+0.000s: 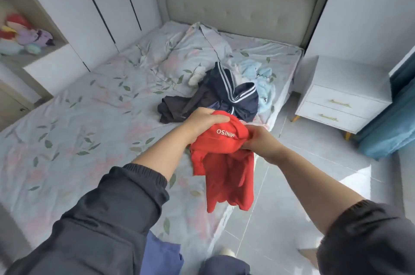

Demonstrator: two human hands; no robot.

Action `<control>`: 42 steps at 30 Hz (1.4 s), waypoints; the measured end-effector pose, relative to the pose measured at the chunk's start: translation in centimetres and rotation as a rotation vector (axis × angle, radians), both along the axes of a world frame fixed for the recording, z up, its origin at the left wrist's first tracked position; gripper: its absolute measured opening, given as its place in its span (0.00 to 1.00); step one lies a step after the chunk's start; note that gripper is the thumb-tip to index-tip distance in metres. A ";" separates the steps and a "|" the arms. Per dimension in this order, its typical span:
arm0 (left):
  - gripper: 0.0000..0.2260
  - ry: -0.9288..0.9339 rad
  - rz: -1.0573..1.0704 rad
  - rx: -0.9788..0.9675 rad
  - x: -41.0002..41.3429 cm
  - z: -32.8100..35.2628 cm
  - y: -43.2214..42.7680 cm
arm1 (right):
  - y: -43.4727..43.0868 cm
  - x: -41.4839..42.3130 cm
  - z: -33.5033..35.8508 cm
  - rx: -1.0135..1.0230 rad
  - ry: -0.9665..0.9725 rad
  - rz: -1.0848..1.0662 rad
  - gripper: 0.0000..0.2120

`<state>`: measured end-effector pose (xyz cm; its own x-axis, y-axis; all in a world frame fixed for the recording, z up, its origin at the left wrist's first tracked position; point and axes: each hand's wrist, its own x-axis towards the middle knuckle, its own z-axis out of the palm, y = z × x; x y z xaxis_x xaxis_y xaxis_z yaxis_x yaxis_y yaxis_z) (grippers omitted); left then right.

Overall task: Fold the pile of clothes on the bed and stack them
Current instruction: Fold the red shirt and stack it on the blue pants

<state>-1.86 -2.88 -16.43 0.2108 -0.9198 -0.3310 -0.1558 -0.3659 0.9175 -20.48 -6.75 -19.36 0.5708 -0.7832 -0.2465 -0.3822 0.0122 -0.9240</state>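
Over one bed [78, 117], left hand [203, 123] and right hand [261, 142], both tight around one red garment [224, 162].

Wht nightstand [343, 86], grey tile flr [314, 173], padded headboard [242, 5], wardrobe doors [89, 16] left.

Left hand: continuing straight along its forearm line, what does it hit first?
Likely the navy striped garment lying just beyond it; the left hand itself grips the red garment. Depth is unclear from one view.

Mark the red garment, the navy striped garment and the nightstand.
red garment [229, 176]: head view, hanging panel.
navy striped garment [225, 82]: head view, striped collar.
nightstand [323, 97]: head view, upper drawer front.
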 end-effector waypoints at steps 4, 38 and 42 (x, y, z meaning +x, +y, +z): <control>0.05 -0.070 0.136 -0.055 3.2 0.2 -3.1 | -5.6 3.5 0.7 -0.028 0.042 0.039 0.11; 0.28 0.353 1.567 -0.010 -2.3 -30.4 6.4 | -9.2 19.4 -24.9 -0.171 0.314 0.940 0.10; 0.31 0.138 1.572 0.212 -3.2 -42.8 6.6 | -7.5 18.5 -36.3 -0.239 0.276 0.929 0.19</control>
